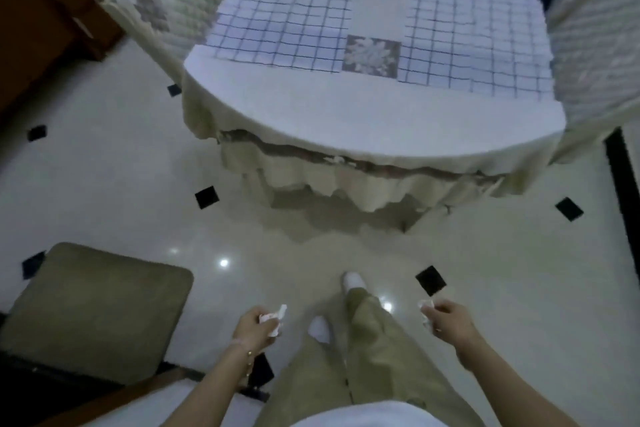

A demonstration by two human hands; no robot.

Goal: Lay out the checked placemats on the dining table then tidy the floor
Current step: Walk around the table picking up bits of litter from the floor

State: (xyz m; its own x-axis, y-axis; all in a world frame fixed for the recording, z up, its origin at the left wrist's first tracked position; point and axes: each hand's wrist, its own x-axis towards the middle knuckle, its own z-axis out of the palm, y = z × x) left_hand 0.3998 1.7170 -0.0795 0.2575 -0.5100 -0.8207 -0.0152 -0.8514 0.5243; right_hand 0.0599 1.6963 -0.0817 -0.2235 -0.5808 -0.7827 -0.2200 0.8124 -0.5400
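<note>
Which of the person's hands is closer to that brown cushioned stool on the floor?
Left. The left hand, clutching a crumpled scrap, is just right of the stool. The right hand is much farther right, beyond both legs.

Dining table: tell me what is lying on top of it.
Checked placemats lie flat on a white tablecloth with floral patches between them. The cloth hangs over the dining table edge, hiding the tabletop and legs.
</note>
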